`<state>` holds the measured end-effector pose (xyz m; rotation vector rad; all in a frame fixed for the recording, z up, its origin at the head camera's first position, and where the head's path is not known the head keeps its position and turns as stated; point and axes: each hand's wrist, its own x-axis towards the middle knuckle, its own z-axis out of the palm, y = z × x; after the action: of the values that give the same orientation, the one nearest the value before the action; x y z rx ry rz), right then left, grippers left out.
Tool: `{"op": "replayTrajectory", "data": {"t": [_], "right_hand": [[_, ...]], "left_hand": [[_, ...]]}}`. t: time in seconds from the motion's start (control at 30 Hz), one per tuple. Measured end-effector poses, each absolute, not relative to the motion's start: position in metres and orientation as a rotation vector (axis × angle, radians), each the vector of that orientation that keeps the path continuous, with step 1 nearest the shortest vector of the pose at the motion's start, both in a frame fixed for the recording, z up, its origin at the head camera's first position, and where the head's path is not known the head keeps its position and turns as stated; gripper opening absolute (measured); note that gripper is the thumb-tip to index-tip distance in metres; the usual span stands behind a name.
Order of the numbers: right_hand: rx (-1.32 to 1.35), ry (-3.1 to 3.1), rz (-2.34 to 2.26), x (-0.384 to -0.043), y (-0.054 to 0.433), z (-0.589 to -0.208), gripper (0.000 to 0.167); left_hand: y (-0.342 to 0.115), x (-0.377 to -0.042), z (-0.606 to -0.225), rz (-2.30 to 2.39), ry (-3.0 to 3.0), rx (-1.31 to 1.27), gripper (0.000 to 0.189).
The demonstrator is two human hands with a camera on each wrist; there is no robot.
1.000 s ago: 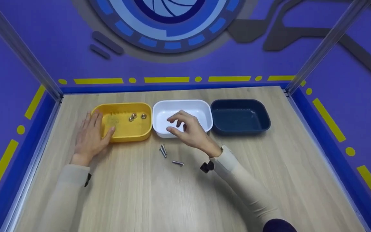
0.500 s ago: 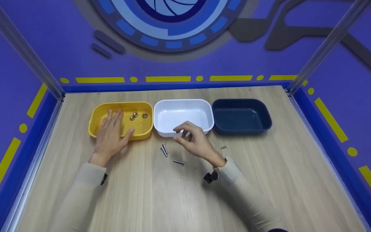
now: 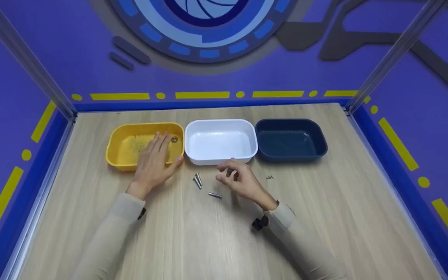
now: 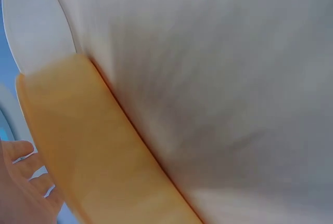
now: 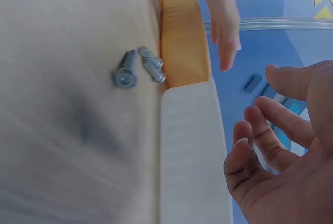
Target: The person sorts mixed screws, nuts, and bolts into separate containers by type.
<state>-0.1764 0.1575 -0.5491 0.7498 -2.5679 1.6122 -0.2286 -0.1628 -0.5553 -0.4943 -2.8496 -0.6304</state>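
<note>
My left hand (image 3: 154, 163) hovers over the front of the yellow bin (image 3: 112, 149), fingers straight and holding nothing. Beyond its fingertips a metal nut (image 3: 174, 139) lies inside the bin; the other nuts are hidden under the hand. Just in front of the white bin (image 3: 221, 142), my right hand (image 3: 243, 182) hangs with loosely bent fingers and nothing between them, as the right wrist view also shows. Two bolts (image 3: 197, 181) lie close together on the table between the hands, and a third bolt (image 3: 215, 195) is nearer to me.
A dark blue bin (image 3: 292, 142) stands to the right of the white one, all three in a row. Small screws (image 3: 270, 177) lie on the table (image 3: 208, 241) in front of it. Purple walls (image 3: 216, 83) enclose the table's back and sides.
My left hand has moved right across the yellow bin, from its left end to over the nuts. My right hand has drawn back from above the white bin, uncovering the small screws.
</note>
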Motion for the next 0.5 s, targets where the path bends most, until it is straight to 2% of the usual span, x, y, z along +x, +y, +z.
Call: {"op": "replayTrajectory", "data": {"t": [0.5], "right_hand": [[0.776, -2.688, 1.636, -0.161, 0.169, -0.575, 0.030]], "left_hand": [[-0.123, -0.245, -0.556, -0.548, -2.927, -0.583, 0.090]]}}
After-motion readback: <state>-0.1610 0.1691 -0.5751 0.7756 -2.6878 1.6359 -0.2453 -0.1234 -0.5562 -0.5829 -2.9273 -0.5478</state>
